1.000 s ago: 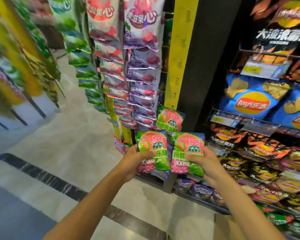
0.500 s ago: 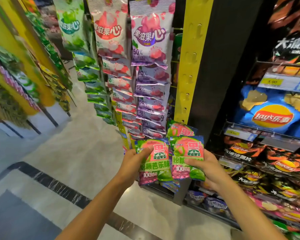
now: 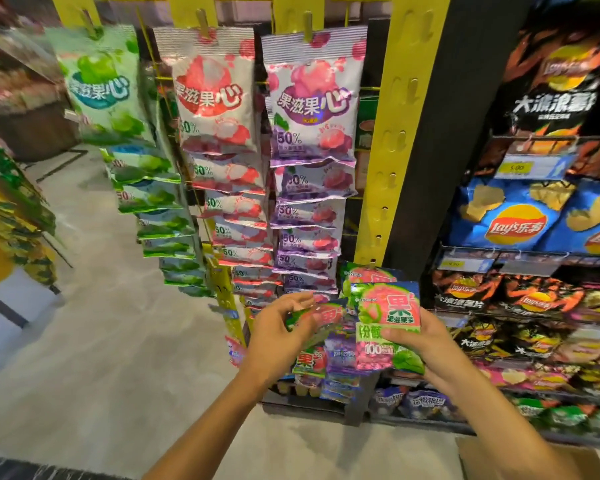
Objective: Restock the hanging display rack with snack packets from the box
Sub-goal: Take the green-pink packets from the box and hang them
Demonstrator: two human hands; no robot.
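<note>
1. The right hand (image 3: 426,344) reaches forward from the lower right with its forearm rising diagonally; its thumb lies across the front of a glossy green-and-pink fruit-candy packet (image 3: 387,327) and its fingers curl behind, so it grips the packet upright, face to the camera.
2. The left hand (image 3: 278,336) comes in from the lower centre, wrist bent slightly, fingers bent and spread forward. Its fingertips pinch a second green-and-pink packet (image 3: 317,317), which is blurred and tilted, just left of the first packet.
3. Both packets sit low in front of the yellow perforated hanging strip (image 3: 394,133), close to its bottom end, where another matching green-and-pink packet (image 3: 368,273) hangs just behind the one in the right hand.
4. To the left, three columns of silver fruit-jelly pouches hang overlapping from yellow clip strips: green ones (image 3: 104,88), red ones (image 3: 212,95) and purple ones (image 3: 312,98).
5. To the right, wire shelves (image 3: 520,259) carry blue crisp bags (image 3: 506,216) and black crisp bags (image 3: 465,292).
6. A brown cardboard box corner (image 3: 520,460) shows at the bottom right on the pale floor (image 3: 94,341).
</note>
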